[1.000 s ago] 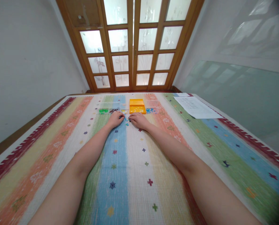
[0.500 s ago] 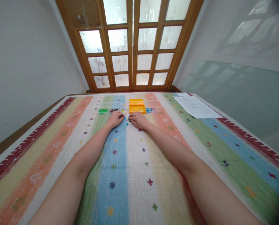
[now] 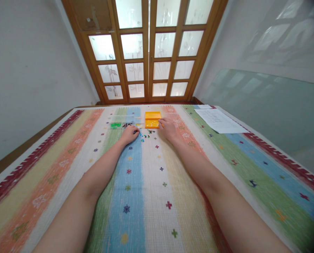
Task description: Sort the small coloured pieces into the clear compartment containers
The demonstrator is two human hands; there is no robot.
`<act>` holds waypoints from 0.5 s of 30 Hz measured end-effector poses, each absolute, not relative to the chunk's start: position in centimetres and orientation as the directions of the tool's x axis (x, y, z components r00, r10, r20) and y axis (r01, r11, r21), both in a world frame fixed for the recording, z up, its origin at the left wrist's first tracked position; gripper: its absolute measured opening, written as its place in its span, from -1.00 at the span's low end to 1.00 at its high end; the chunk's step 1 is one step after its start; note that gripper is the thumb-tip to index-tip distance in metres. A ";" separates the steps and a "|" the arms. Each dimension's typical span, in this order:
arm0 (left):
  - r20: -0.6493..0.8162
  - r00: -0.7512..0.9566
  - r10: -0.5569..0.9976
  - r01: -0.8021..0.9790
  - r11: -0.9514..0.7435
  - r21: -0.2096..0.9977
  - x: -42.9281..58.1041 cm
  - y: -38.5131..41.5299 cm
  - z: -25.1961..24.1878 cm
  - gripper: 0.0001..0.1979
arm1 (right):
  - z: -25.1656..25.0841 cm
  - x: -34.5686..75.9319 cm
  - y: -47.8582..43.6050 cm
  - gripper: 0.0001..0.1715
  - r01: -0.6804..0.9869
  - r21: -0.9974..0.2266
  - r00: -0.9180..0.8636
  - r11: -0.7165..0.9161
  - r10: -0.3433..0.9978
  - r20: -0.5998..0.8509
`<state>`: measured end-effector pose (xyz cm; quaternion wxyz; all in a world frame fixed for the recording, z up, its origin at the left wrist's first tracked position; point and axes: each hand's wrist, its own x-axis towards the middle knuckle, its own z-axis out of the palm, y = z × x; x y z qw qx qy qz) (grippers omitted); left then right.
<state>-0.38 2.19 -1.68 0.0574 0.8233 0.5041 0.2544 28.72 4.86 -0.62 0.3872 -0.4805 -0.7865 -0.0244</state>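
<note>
My left hand rests on the cloth with its fingers curled into a pinch; anything between them is too small to make out. Beside its fingertips lie several small blue, green and dark pieces, loose on the cloth. My right hand is at the right edge of an open yellow box, fingers drawn together, and what they may hold is hidden. White bits show inside the box. Left of it stand clear trays holding green pieces, dark brown pieces and yellow pieces.
A striped, patterned tablecloth covers the table. Printed paper sheets lie at the far right. Beyond the table stands a wooden door with glass panes, and a glass panel leans at the right wall.
My right hand has moved right, from the loose pieces to the yellow box's right edge, uncovering more dark pieces and covering the blue ones there. My left hand has stayed put.
</note>
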 end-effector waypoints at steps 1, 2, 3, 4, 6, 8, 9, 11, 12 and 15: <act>0.362 0.364 0.858 0.797 -0.488 0.356 -0.4 2.2 -1.7 -0.78 | -0.7 29.4 5.3 -0.63 0.787 -0.364 -0.176 0.499 0.746 0.643; 0.364 0.366 0.857 0.794 -0.491 0.359 -0.4 2.2 -1.6 -0.78 | -0.9 30.1 5.8 -0.62 0.796 -0.391 -0.120 0.462 0.753 0.647; 0.366 0.367 0.855 0.791 -0.494 0.361 -0.4 2.1 -1.6 -0.78 | -1.1 30.7 6.2 -0.61 0.808 -0.415 -0.064 0.419 0.761 0.646; 0.367 0.367 0.855 0.790 -0.495 0.362 -0.4 2.1 -1.6 -0.78 | -1.3 31.3 6.5 -0.60 0.821 -0.435 -0.009 0.370 0.771 0.637; 0.365 0.366 0.856 0.791 -0.493 0.362 -0.3 2.0 -1.5 -0.79 | -1.7 31.9 6.9 -0.60 0.841 -0.457 0.064 0.289 0.786 0.615; 0.363 0.365 0.857 0.792 -0.491 0.363 -0.3 2.0 -1.4 -0.80 | -1.8 31.9 6.9 -0.61 0.846 -0.457 0.067 0.275 0.795 0.603; 0.363 0.365 0.857 0.791 -0.491 0.364 -0.3 2.0 -1.4 -0.80 | -1.8 31.6 6.7 -0.61 0.842 -0.448 0.034 0.302 0.798 0.602; 0.362 0.366 0.857 0.793 -0.491 0.362 -0.3 2.0 -1.4 -0.80 | -1.6 30.5 6.1 -0.63 0.815 -0.414 -0.089 0.406 0.794 0.602; 0.361 0.366 0.857 0.793 -0.491 0.360 -0.3 2.0 -1.4 -0.80 | -1.4 29.8 5.6 -0.64 0.793 -0.390 -0.168 0.469 0.782 0.600; 0.367 0.372 0.853 0.791 -0.498 0.356 -0.3 2.1 -1.5 -0.80 | -1.1 27.1 4.1 -0.66 0.682 -0.295 -0.437 0.670 0.696 0.570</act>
